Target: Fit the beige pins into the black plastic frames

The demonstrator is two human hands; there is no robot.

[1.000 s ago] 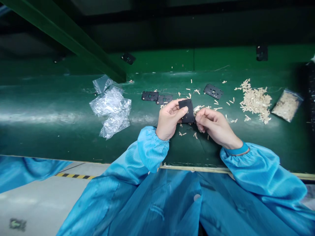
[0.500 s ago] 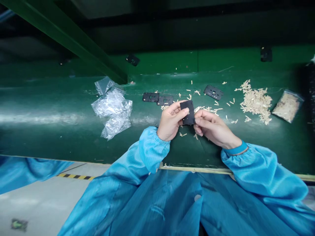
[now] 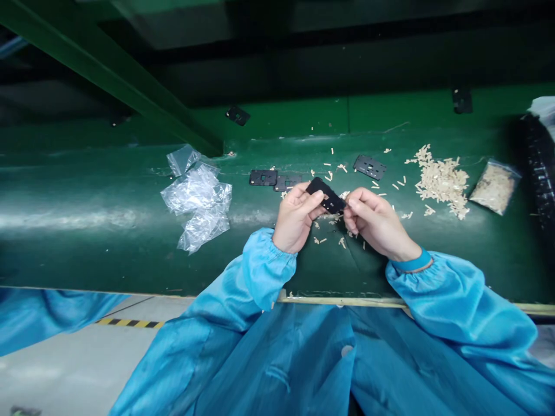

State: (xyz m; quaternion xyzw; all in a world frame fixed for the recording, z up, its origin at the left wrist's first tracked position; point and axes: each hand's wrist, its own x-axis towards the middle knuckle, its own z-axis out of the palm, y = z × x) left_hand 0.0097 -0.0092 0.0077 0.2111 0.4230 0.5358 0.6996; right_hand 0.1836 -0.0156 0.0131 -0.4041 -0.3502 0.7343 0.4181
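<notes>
Near the frame's centre, the left hand [image 3: 295, 219] grips 1 black plate [image 3: 330, 198], seemingly to steady it; the right hand [image 3: 378, 224], closely pinched, touches its right end (anything between the fingertips is hidden), pale strips [image 3: 443, 184] handy at right.

- The left hand [image 3: 295, 222] covers one end of the black plate [image 3: 332, 200].
- Can't make out whether the right hand [image 3: 377, 225] pinches anything small at the plate's corner.
- Blue cloth [image 3: 52, 315] runs out of view, left.
- Dark thing [image 3: 537, 173] cut off, far right; unclear what.
</notes>
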